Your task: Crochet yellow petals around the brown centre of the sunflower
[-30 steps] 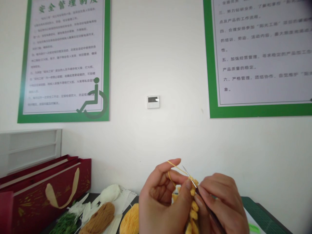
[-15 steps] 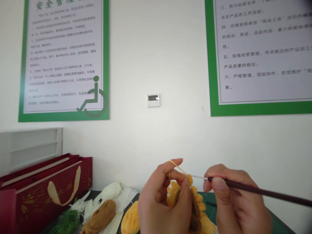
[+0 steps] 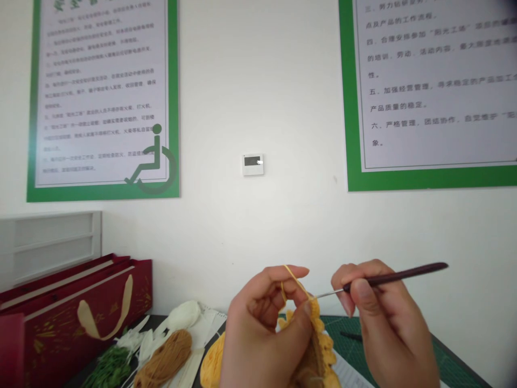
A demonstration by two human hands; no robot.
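Note:
My left hand (image 3: 269,328) pinches a crocheted piece (image 3: 323,345) with a brown middle and a ruffled yellow edge. A strand of yellow yarn (image 3: 298,281) loops over its raised index finger and runs down to the edge of the piece. In my right hand (image 3: 390,318) is a crochet hook (image 3: 407,274) with a dark handle, held like a pen. Its thin metal tip meets the yellow edge beside my left thumb. The lower part of the piece is partly hidden by my left hand.
Left of my hands lie a yellow yarn ball (image 3: 212,364), a brown yarn skein (image 3: 165,358), white yarn (image 3: 183,315) and green yarn (image 3: 109,369). Dark red gift bags (image 3: 84,323) stand at the far left. A green cutting mat (image 3: 448,355) lies under my right hand.
The hook's handle end has swung upward, from sloping down at the right to pointing up. The crocheted piece has turned a little in my left hand. My view has shifted slightly.

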